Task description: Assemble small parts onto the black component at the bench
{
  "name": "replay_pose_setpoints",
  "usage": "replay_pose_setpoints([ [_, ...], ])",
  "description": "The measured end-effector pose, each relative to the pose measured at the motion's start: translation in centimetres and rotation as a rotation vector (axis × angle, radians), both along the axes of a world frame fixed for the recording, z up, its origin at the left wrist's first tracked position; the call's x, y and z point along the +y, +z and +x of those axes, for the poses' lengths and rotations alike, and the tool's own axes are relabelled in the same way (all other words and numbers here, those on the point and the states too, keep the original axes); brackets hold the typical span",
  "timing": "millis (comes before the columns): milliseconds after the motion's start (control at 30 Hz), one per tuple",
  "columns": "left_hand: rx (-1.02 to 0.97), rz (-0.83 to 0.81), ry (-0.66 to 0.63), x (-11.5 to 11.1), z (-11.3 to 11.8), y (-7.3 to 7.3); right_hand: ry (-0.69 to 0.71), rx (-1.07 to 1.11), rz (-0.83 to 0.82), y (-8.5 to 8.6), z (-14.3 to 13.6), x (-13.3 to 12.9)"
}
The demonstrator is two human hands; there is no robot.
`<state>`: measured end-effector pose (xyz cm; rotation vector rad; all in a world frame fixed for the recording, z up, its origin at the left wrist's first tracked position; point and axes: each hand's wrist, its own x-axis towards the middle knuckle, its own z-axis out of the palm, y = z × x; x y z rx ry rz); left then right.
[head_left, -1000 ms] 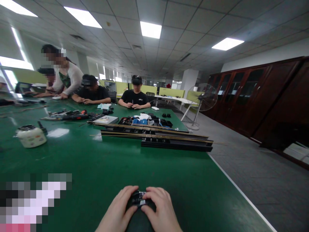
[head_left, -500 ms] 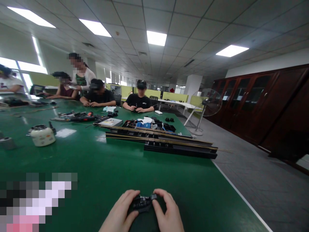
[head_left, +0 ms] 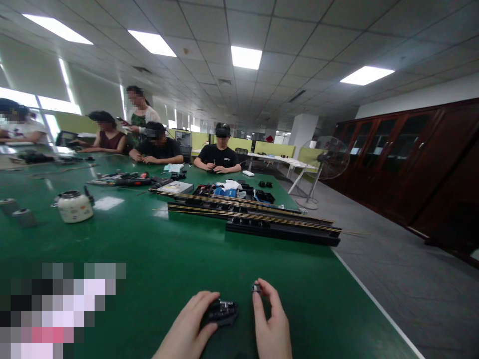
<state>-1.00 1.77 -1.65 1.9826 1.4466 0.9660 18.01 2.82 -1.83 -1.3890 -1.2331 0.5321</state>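
Observation:
Near the bottom centre, my left hand grips a black mechanical part with some shiny metal on its upper side, over the green table. To its right, my right hand pinches a small dark piece between thumb and forefinger. A gap separates the small piece from the black part. Fine details of both pieces are too small to make out.
Black rails with thin brass-coloured rods lie across the table ahead. Behind them are blue and black items. A cream pot and grey cylinders stand left. Several people are around the far side; a fan stands right.
My right hand has moved right and slightly up with the small dark piece, away from the black part. My left hand still holds that part. The standing person has shifted right.

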Motion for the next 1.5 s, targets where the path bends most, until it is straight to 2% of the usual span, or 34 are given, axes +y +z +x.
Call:
replay_pose_setpoints([
  [233,0.033,-0.055,-0.018,0.1,0.4,0.4,-0.006,0.072,-0.031,-0.2,0.3,0.1],
  [467,0.122,-0.082,-0.047,0.4,0.8,1.9,-0.006,0.09,-0.035,-0.6,0.3,0.3],
  [733,0.143,-0.018,-0.109,1.3,-0.1,1.1,-0.034,0.095,-0.026,-1.8,0.7,1.1],
  [867,0.126,-0.071,-0.117,1.2,0.0,1.7,0.017,0.096,-0.034,-2.4,1.0,1.5],
  [1033,0.098,-0.093,-0.086,0.9,0.2,2.7,-0.091,0.137,0.064,-2.3,0.0,1.4],
  [1233,0.105,-0.1,-0.092,1.0,0.2,2.5,-0.119,0.146,0.072,-2.2,-0.3,1.5],
  [1500,0.104,-0.038,-0.089,0.8,0.2,1.9,-0.047,0.127,0.001,-1.5,-0.2,0.9],
])
